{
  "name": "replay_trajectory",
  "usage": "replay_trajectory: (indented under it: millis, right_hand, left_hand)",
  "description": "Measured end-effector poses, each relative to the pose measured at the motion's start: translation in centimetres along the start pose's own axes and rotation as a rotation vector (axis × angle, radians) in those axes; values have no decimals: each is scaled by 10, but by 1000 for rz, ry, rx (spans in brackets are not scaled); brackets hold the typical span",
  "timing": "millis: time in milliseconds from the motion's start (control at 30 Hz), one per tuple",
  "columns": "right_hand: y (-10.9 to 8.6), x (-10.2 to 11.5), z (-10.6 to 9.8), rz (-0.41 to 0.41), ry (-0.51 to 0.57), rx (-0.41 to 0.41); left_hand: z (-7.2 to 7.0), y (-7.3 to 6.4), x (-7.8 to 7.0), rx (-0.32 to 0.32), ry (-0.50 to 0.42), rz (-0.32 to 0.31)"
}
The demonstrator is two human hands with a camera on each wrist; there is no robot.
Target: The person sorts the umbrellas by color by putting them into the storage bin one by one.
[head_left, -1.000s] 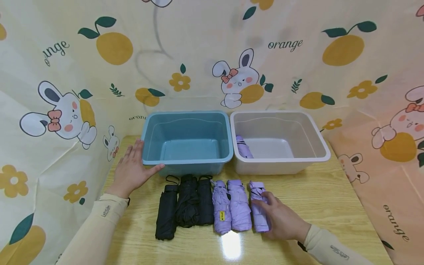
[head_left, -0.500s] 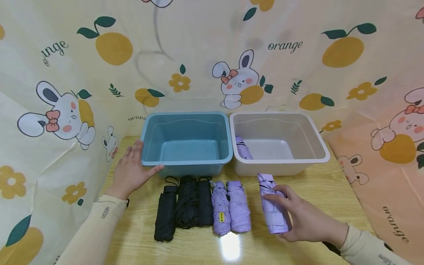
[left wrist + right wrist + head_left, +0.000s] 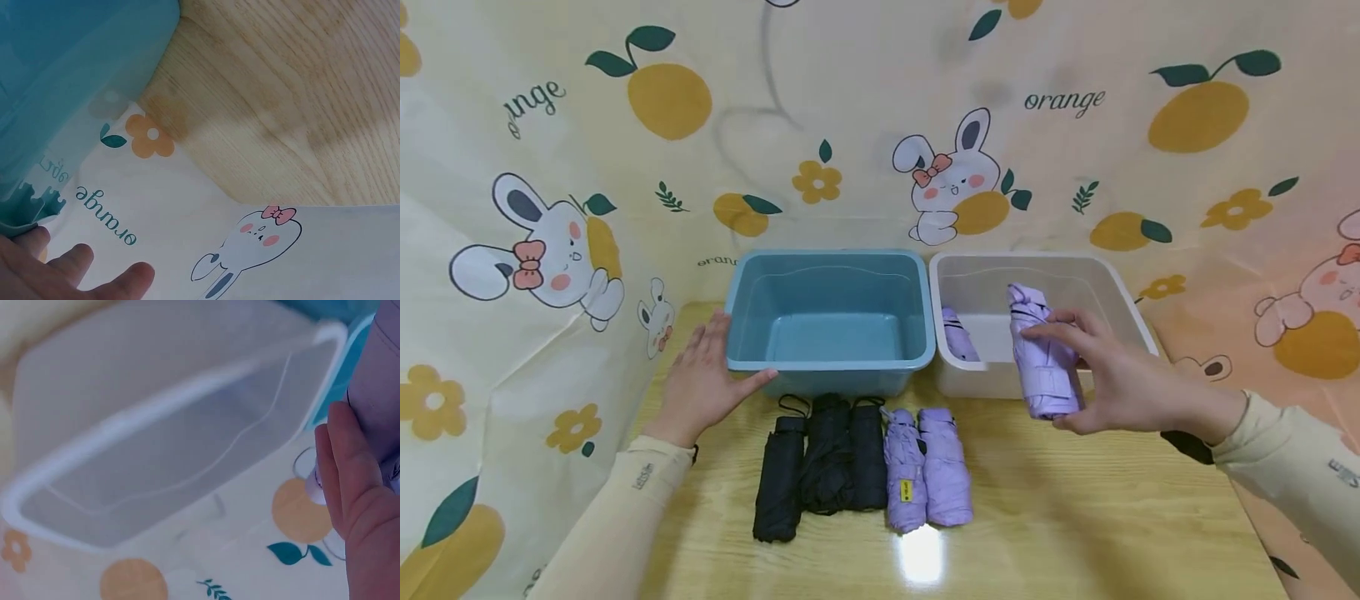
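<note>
Raised since the frame of half a second ago, the held umbrella [image 3: 1039, 367] has moved from over the table to a position overlapping the near rim of the white bin in the head view. It is purple, folded and slightly tilted, with its strapped upper end leaning left. Whether it hangs above the opening or in front of the wall cannot be told. The right hand [image 3: 1123, 375] grips it from the right side. The white bin [image 3: 976, 382] contains a stowed umbrella [image 3: 959, 337], also purple, near its left wall. Just beside this bin, on the left, stands the blue bin [image 3: 835, 365]. The left hand [image 3: 703, 383] is spread wide at its left side, fingers extended at the rim, thumb pointing along the front edge. Forward of the bins, three black umbrellas [image 3: 829, 458] lie side by side on the wood-grain table [image 3: 1075, 517]. Two purple umbrellas [image 3: 946, 475] adjoin them on the right; one bears a yellow label [image 3: 906, 491]. Behind stands a backdrop [image 3: 865, 100] printed with rabbits and oranges.
</note>
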State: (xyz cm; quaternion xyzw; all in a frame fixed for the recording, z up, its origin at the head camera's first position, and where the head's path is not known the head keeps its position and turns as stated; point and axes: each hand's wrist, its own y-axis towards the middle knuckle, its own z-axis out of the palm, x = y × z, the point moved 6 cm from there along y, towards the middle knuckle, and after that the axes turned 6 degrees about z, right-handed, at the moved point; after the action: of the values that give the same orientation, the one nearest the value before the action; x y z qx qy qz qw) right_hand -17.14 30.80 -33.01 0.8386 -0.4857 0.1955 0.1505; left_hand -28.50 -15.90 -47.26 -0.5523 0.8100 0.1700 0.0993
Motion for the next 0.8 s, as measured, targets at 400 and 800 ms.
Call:
replay_trajectory:
  millis: [400, 800]
  right_hand:
    - [78, -59, -8, 238, -169, 144]
    - [105, -90, 17, 279, -193, 285]
  left_hand:
    - [1, 4, 0, 23, -2, -4]
    - [3, 4, 4, 14, -14, -7]
